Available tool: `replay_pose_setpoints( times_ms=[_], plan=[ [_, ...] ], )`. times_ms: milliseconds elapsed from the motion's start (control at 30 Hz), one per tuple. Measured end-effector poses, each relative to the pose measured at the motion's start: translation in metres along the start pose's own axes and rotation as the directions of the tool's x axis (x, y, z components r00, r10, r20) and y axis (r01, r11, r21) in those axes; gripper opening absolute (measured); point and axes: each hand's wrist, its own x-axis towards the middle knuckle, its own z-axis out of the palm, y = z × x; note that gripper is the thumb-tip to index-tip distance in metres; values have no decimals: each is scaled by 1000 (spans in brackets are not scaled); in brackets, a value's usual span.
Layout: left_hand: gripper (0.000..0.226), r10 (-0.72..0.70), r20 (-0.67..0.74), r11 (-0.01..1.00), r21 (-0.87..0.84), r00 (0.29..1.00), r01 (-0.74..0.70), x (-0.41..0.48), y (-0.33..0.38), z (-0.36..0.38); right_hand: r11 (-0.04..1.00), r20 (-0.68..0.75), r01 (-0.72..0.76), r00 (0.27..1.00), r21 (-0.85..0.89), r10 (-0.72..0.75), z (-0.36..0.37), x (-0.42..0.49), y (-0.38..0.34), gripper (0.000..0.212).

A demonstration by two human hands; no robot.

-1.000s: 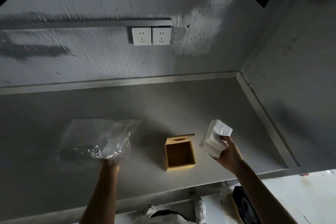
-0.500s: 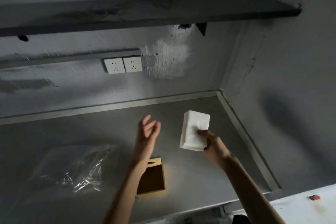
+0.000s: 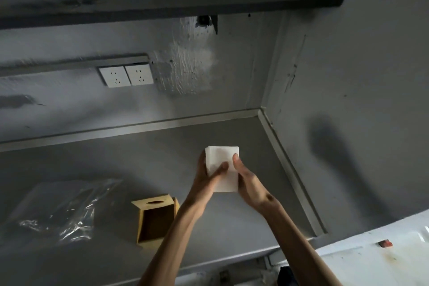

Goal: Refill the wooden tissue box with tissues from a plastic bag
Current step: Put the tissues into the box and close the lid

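Note:
A white stack of tissues is held upright above the grey counter, between both hands. My left hand grips its left side with the thumb across the front. My right hand grips its right side. The wooden tissue box lies on its side on the counter below and left of the hands, its open bottom facing me and dark inside; my left forearm covers its right edge. The clear plastic bag lies flat and crumpled at the left.
A wall with two white sockets runs along the back, and a side wall closes the counter on the right. A dark shelf hangs overhead. A white surface with a small red object sits at lower right.
My left hand left the plastic bag, rose and closed on the tissue stack beside my right hand. The stack went up from beside the box. The view tilted upward.

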Motion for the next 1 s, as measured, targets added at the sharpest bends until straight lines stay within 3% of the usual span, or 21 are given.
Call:
replay_pose_setpoints(
  times_ms=[67, 100, 133, 200, 233, 267, 400, 500, 600, 767, 867, 1000],
  plan=[
    [86, -4, -4, 996, 87, 1000, 4, 5, -3, -8, 989, -30, 33, 999, -147, -38, -13, 4, 6, 81],
    [103, 0, 7, 966, 260, 1000, -2, 8, -5, -14, 976, -39, 61, 997, -210, -71, -21, 5, 11, 92],
    [114, 24, 45, 856, 515, 999, -43, 10, -10, -19, 961, -20, 81, 996, -264, -90, -28, 6, 17, 97],
    [121, 93, 175, 420, 886, 980, -198, 5, -29, -28, 918, 60, 70, 997, -390, -51, -40, 8, 37, 98],
    [122, 112, 255, 244, 930, 960, -276, 3, -42, -31, 878, 97, 51, 995, -477, -6, -43, 11, 51, 98],
    [123, 109, 324, 151, 929, 940, -338, 1, -56, -32, 825, 112, 30, 993, -564, 40, -44, 11, 64, 101],
    [126, 8, 373, 71, 925, 928, -373, -8, -115, -37, 744, 109, -40, 983, -667, 150, -44, 8, 126, 96],
    [122, -56, 343, 91, 937, 938, -337, -21, -147, -40, 721, 23, -102, 987, -685, 162, -46, 0, 164, 78],
    [123, -111, 261, 206, 950, 959, -235, -33, -169, -49, 751, -66, -163, 985, -640, 157, -42, -11, 187, 76],
    [117, -184, 139, 571, 821, 973, -10, -44, -191, -66, 818, -140, -180, 982, -547, 123, -37, -20, 201, 85],
    [112, -263, 108, 683, 723, 959, 106, -50, -197, -63, 879, -156, -116, 987, -462, 48, -31, -21, 207, 89],
    [108, -255, 41, 760, 626, 966, 174, -56, -203, -49, 913, -140, -13, 989, -407, -48, -22, -23, 210, 83]
  ],
)
